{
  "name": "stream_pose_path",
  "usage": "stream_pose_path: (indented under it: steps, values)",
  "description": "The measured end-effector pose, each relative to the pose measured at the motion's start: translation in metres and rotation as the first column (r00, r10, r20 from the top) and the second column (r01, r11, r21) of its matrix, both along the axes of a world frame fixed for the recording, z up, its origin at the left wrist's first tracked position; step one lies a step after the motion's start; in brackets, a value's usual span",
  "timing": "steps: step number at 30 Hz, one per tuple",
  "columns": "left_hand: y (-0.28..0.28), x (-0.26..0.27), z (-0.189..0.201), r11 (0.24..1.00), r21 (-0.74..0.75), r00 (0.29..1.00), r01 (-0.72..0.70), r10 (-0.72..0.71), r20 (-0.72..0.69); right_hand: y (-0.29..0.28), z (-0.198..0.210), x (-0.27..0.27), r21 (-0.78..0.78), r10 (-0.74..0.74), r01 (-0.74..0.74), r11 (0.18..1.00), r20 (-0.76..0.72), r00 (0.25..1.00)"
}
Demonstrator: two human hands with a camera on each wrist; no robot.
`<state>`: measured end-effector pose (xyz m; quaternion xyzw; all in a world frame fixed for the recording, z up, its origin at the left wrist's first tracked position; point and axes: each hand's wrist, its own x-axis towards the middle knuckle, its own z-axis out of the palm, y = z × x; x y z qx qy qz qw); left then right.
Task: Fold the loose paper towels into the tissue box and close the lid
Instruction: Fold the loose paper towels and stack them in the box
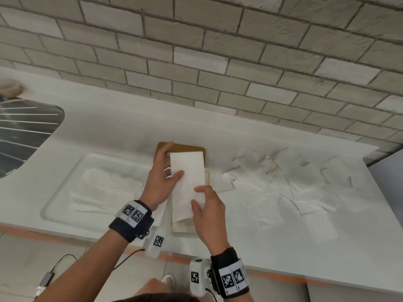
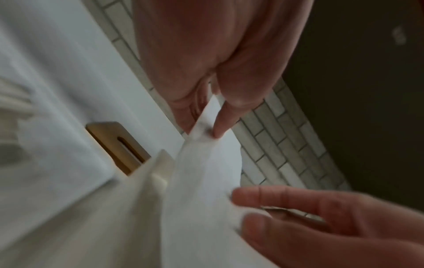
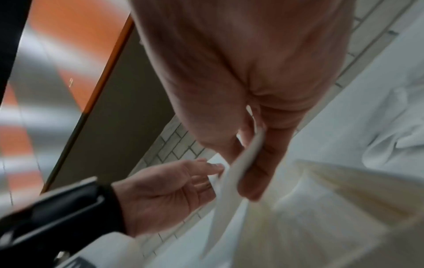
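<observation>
we hold one folded paper towel (image 1: 187,182) above the open tissue box (image 1: 208,178), near the front edge of the white desk (image 1: 283,247). left hand (image 1: 162,179): thumb on top of the sheet, fingers curled under its left edge, pinching it. right hand (image 1: 208,212): thumb and fingers pinching the near right corner of the same sheet.

tissue box: cream, lid off, its near rim close to the desk's front edge. lid (image 1: 185,148): brown, lying flat on the desk just beyond the box, partly behind the left hand. loose paper towels (image 1: 290,184): crumpled and spread to the right of the box, reaching toward the desk's right edge. a recessed tray area (image 1: 65,192) with white cloth or paper in it lies left of the box. sink (image 1: 24,136): metal, far left. brick wall (image 1: 218,51) behind the desk.

left wrist view: the lid shows a slot (image 2: 128,146), which the head view hides; the thumb and fingers (image 2: 223,123) pinch the sheet's edge. right wrist view, blurred: the sheet edge-on between the right fingers (image 3: 257,174), and an orange strip (image 3: 107,63) along a panel edge at the left.
</observation>
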<state>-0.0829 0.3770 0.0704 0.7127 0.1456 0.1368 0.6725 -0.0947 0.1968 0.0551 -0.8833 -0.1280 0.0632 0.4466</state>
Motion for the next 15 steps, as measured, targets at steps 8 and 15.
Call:
stream_pose_path:
  steps: [8, 15]
  values:
    - [0.005, 0.033, -0.024, 0.692, 0.637, 0.941, 0.340, -0.247, -0.233, 0.002, -0.017, 0.007, -0.316, 0.098, -0.188, 0.930, -0.279, 0.955]
    - [-0.013, 0.040, -0.023, 0.343, 0.799, 0.853, 0.493, -0.370, -0.368, -0.005, -0.021, 0.015, -0.374, 0.168, -0.254, 0.892, -0.247, 0.954]
